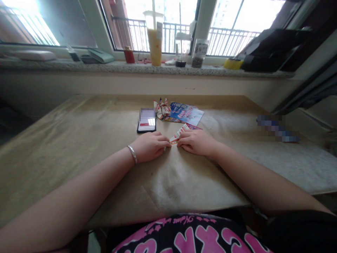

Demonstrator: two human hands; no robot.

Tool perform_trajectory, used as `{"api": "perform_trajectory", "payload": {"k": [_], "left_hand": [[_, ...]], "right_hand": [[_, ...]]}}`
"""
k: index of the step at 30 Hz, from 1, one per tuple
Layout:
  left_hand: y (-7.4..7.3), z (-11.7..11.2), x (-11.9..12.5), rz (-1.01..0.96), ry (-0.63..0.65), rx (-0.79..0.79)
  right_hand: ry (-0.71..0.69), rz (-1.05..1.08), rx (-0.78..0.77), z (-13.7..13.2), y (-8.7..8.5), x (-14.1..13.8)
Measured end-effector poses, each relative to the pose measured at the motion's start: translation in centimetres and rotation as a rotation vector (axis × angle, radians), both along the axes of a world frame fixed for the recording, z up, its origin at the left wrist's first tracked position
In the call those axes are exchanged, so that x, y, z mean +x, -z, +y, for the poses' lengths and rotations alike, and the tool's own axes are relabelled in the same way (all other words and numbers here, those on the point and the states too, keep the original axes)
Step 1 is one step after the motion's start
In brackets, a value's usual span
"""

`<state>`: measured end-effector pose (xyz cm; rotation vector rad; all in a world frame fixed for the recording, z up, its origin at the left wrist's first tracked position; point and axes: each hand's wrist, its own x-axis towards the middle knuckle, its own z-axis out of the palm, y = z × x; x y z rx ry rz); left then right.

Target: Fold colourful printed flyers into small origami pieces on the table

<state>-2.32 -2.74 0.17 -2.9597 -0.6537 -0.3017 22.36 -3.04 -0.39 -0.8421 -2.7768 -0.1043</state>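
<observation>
A red-and-white printed paper strip [179, 133] lies folded between my hands on the table. My left hand [149, 147], with a silver bangle [132, 154] on its wrist, holds the strip's near end with its fingertips. My right hand [196, 142] grips the same end from the other side. Just beyond them lie a phone [146, 121], small folded paper figures [162, 109] and a blue glossy leaflet [186, 113].
Tan paper [79, 158] covers the table. A blurred object [276, 128] lies to the right. Beyond the table, a speckled stone windowsill [118, 67] holds a tall drink cup [154, 45], a glass jar [199, 53] and a black bag [271, 52].
</observation>
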Motion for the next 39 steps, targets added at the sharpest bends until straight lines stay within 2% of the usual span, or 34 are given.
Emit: {"api": "perform_trajectory", "payload": {"k": [6,13,18,28,39], "left_hand": [[0.0,0.1,0.0,0.016,0.008,0.035],[0.1,-0.2,0.1,0.011,-0.017,0.066],[0.0,-0.3,0.2,0.011,-0.028,0.075],[-0.3,0.0,-0.1,-0.004,-0.014,-0.052],[-0.4,0.2,-0.3,-0.007,-0.010,-0.105]], "right_hand": [[-0.001,-0.028,0.009,-0.2,-0.5,0.9],[-0.021,0.033,0.126,0.4,0.4,0.6],[-0.033,0.040,0.091,0.9,0.5,0.5],[-0.034,-0.055,0.091,0.8,-0.4,1.3],[0.030,-0.068,0.024,0.5,-1.0,2.1]]}}
